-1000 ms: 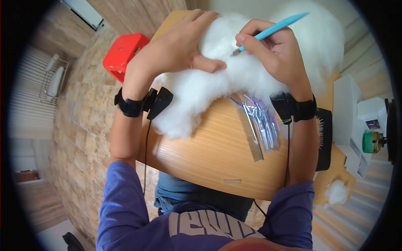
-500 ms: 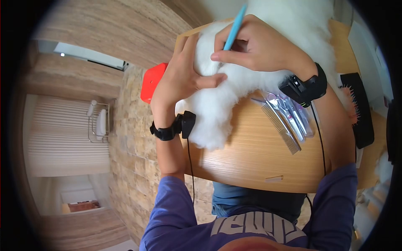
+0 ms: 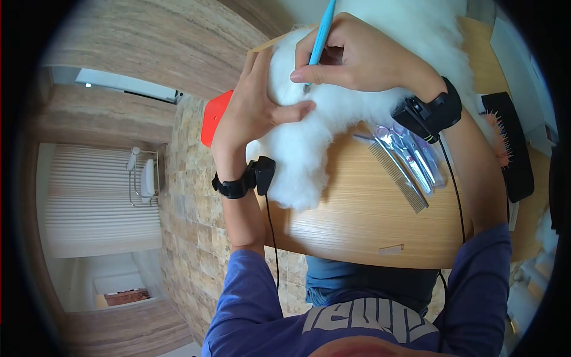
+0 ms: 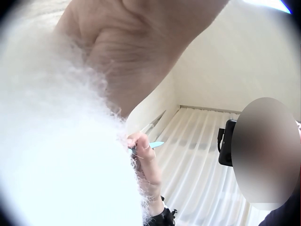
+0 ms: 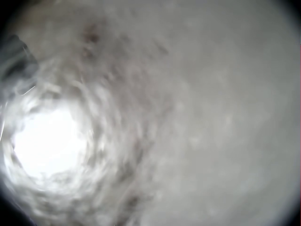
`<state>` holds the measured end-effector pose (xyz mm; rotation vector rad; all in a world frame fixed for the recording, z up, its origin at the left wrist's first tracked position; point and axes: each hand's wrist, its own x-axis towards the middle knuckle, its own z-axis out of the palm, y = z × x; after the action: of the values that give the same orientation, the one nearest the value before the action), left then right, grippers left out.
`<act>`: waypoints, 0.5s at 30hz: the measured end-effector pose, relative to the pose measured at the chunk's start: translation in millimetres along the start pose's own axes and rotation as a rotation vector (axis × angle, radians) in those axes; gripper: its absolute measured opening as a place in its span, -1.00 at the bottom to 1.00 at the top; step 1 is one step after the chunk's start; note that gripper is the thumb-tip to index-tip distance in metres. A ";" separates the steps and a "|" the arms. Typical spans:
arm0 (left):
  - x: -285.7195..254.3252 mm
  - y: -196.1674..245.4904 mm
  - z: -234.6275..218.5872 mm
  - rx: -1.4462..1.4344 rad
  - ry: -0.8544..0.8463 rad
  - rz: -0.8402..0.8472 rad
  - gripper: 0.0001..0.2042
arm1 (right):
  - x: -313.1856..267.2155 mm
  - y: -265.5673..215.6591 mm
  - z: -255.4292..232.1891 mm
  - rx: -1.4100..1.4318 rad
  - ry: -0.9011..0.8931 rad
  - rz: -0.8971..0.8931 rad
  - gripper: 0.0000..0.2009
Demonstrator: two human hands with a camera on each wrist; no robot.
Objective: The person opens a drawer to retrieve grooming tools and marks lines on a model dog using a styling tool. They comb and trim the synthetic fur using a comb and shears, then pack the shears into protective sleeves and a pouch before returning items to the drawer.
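A white fluffy furry mass (image 3: 297, 143) lies over the wooden table's far side in the head view. The left hand (image 3: 253, 110) rests on its left part, fingers extended and thumb spread. Above it, the right hand (image 3: 363, 56) pinches a light blue pen-like tool (image 3: 323, 33), whose metal tip points down at the fur near the left thumb. The left wrist view shows the right hand (image 4: 148, 162) with the blue tool (image 4: 156, 144) beyond bright white fur (image 4: 70, 155). White fur (image 5: 117, 141) fills the right wrist view, too blurred for detail.
On the wooden table (image 3: 339, 220) lie a metal comb (image 3: 398, 175) and several scissors-like tools (image 3: 416, 157) in a clear pouch. A bristle brush (image 3: 502, 140) lies at the right beside a black object (image 3: 516, 172). A red stool (image 3: 214, 119) stands beyond the left edge.
The head view has swung, shifting the scene. The right hand and tool have come left, closer to the left thumb, and the tool stands more upright. The left hand stays on the fur.
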<state>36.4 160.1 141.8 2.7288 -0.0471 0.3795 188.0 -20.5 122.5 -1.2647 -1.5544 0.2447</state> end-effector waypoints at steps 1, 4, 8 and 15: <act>0.0 0.6 0.0 0.001 -0.002 -0.011 -0.03 | -0.2 -0.2 -0.6 -0.014 -0.004 0.027 -0.85; -0.8 1.6 0.3 0.005 0.002 -0.021 -0.02 | -0.2 0.4 1.1 -0.027 0.030 0.013 -0.82; -0.8 -0.9 1.3 -0.011 0.011 -0.022 -0.02 | 1.1 2.2 0.4 -0.070 0.118 0.027 -0.80; 0.9 -0.7 1.8 -0.028 -0.003 -0.027 -0.01 | 5.2 -2.6 -8.2 -0.119 0.215 0.082 -0.79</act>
<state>37.8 160.0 140.3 2.6993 -0.0168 0.3642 193.7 -20.9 130.6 -1.4012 -1.3513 0.0656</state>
